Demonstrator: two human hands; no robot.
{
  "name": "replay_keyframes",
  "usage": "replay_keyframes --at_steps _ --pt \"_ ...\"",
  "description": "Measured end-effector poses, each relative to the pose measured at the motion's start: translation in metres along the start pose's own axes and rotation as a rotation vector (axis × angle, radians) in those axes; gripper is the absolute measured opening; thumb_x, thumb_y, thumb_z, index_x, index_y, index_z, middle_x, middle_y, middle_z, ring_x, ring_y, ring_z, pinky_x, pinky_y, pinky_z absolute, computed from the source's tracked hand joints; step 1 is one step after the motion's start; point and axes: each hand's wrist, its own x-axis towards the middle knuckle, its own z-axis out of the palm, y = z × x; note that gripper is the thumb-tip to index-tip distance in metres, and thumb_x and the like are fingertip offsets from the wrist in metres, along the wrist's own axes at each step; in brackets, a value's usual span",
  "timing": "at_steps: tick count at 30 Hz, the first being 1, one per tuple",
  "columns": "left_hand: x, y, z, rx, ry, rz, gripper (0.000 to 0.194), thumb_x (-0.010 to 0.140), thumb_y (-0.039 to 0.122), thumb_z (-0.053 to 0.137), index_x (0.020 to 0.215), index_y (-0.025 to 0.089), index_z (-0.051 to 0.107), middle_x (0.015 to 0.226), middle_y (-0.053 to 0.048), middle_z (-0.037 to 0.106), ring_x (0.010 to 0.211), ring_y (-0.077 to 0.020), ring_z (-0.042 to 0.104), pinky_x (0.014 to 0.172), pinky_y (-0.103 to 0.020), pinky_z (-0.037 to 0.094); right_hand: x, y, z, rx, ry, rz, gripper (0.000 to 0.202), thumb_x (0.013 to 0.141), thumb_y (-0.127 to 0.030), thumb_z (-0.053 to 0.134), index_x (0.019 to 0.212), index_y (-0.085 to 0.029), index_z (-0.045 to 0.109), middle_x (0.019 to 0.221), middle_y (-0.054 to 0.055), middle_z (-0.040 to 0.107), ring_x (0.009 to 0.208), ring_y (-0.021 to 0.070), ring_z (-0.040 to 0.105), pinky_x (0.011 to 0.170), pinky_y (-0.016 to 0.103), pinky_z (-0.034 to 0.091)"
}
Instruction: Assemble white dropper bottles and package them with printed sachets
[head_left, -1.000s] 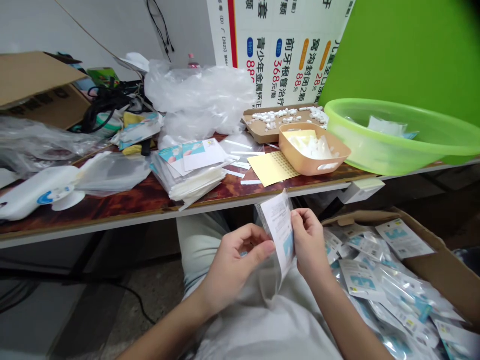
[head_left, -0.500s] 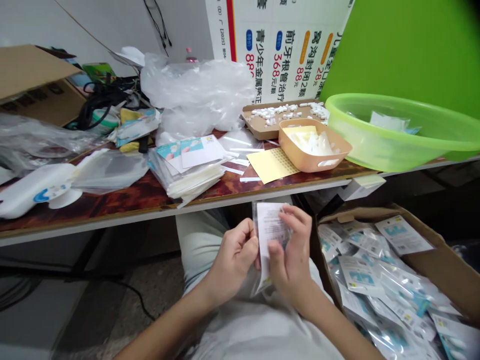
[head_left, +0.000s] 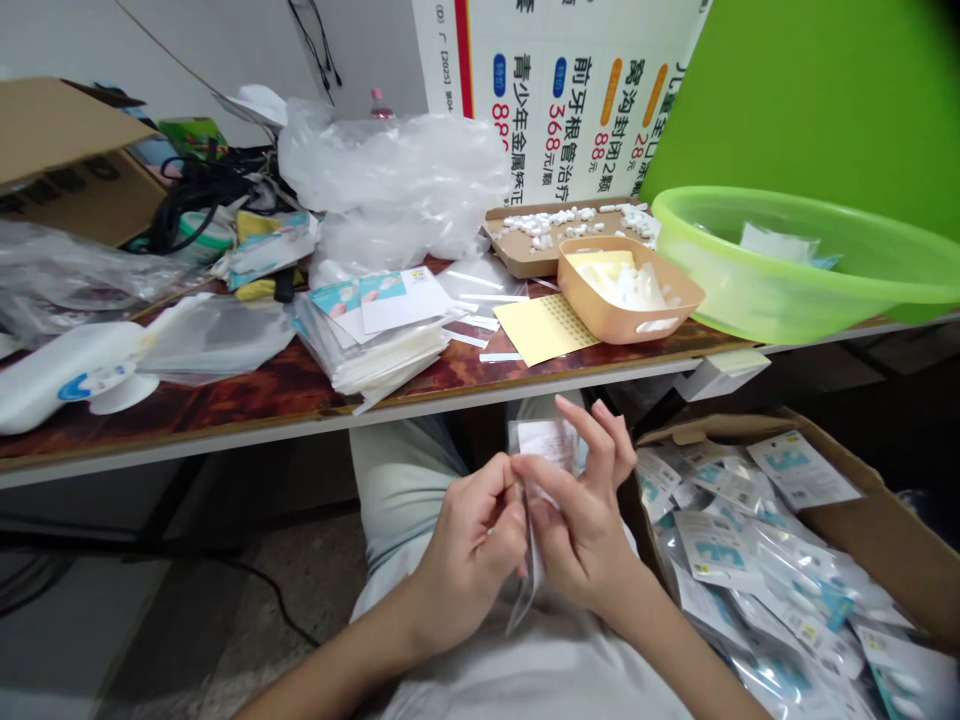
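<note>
A clear plastic bag with a white printed card inside is held upright over the lap, below the table edge. My left hand pinches the bag's left edge between thumb and curled fingers. My right hand grips the same edge with thumb and index finger, its other fingers raised. The fingertips of both hands nearly meet. To the right, a cardboard box holds several packed bags with cards. On the table lies a stack of bags and cards.
An orange basket with white pieces stands beside a yellow sheet. Behind it is a cardboard tray of small white items. A green tub is at the right, a white device at the left. The table edge runs above the hands.
My right index finger has moved left to the bag's edge beside my left fingers, and its other fingers have lifted. The bag has turned and bent slightly. The view has shifted a little.
</note>
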Motion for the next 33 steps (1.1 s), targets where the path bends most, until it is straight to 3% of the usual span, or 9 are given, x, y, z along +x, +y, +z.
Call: replay_keyframes --at_steps 4,8,12,17,20,23,27,31,33 --pt "-0.002 0.004 0.004 -0.043 -0.047 -0.011 0.031 0.094 0.042 0.051 0.074 0.021 0.044 0.06 0.004 0.054 0.052 -0.0108 0.049 0.053 -0.021 0.039 0.004 0.004 -0.002 0.112 0.018 0.144 0.056 0.093 -0.057 0.04 0.144 -0.035 0.038 0.161 0.006 0.007 0.148 0.0395 0.006 0.113 0.068 0.008" --pt "0.005 -0.003 0.003 -0.138 -0.066 -0.037 0.03 0.092 0.046 0.05 0.076 0.021 0.045 0.061 0.004 0.054 0.053 -0.0123 0.051 0.055 -0.023 0.042 0.003 0.012 -0.004 0.555 0.05 0.517 0.106 0.074 -0.066 0.068 0.154 -0.034 0.004 0.148 0.014 0.032 0.131 0.0347 0.041 0.106 0.059 0.035" --pt "0.012 -0.01 -0.008 -0.148 -0.071 -0.043 0.039 0.091 0.051 0.054 0.07 0.018 0.053 0.059 0.003 0.051 0.049 -0.0097 0.045 0.047 -0.02 0.036 0.002 0.016 -0.008 0.912 -0.056 0.701 0.118 0.064 -0.045 0.086 0.151 -0.037 0.007 0.109 0.003 0.052 0.092 0.0204 0.058 0.082 0.037 0.051" --pt "0.013 -0.013 -0.007 -0.194 0.001 -0.043 0.041 0.088 0.051 0.063 0.066 0.017 0.058 0.054 0.006 0.044 0.047 -0.0063 0.037 0.044 -0.016 0.03 0.005 0.019 -0.008 1.172 0.0 0.798 0.119 0.057 -0.026 0.091 0.148 -0.039 0.014 0.108 0.0 0.057 0.089 0.0158 0.061 0.076 0.027 0.052" --pt "0.007 -0.015 0.002 -0.28 0.022 -0.051 0.042 0.091 0.059 0.053 0.074 0.021 0.055 0.053 0.009 0.035 0.042 -0.0061 0.026 0.039 -0.016 0.027 0.006 0.026 -0.01 1.397 -0.112 0.793 0.116 0.057 -0.022 0.091 0.147 -0.037 0.018 0.101 -0.001 0.063 0.081 0.0139 0.066 0.069 0.024 0.054" --pt "0.005 -0.015 0.002 -0.262 -0.038 -0.041 0.037 0.093 0.056 0.052 0.08 0.021 0.058 0.061 0.005 0.047 0.048 -0.0076 0.037 0.046 -0.017 0.034 0.005 0.032 -0.02 1.492 -0.241 0.784 0.1 0.062 -0.026 0.089 0.143 -0.032 0.031 0.097 0.0 0.069 0.079 0.0138 0.069 0.07 0.023 0.055" --pt "0.01 -0.007 -0.015 -0.143 -0.163 -0.001 0.047 0.085 0.065 0.056 0.079 0.019 0.062 0.068 0.0 0.057 0.061 -0.0128 0.05 0.06 -0.024 0.041 0.02 0.039 -0.052 1.218 -0.119 0.694 0.076 0.071 -0.029 0.083 0.136 -0.032 0.044 0.101 0.002 0.07 0.08 0.0164 0.07 0.068 0.025 0.057" --pt "0.017 0.007 -0.035 0.037 -0.111 -0.004 0.036 0.09 0.053 0.059 0.077 0.019 0.062 0.065 0.002 0.055 0.063 -0.0133 0.048 0.063 -0.024 0.037 0.075 0.062 -0.111 0.359 0.496 0.287 0.074 0.08 -0.034 0.073 0.145 -0.029 0.037 0.138 0.011 0.054 0.111 0.0267 0.064 0.079 0.033 0.054" --pt "0.019 0.013 -0.043 0.118 -0.026 -0.001 0.036 0.092 0.05 0.056 0.073 0.019 0.058 0.063 0.003 0.053 0.061 -0.0128 0.047 0.061 -0.024 0.037 0.113 0.087 -0.146 -0.213 0.68 0.054 0.08 0.086 -0.043 0.06 0.151 -0.01 0.028 0.154 0.02 0.031 0.138 0.0371 0.037 0.089 0.038 0.043"
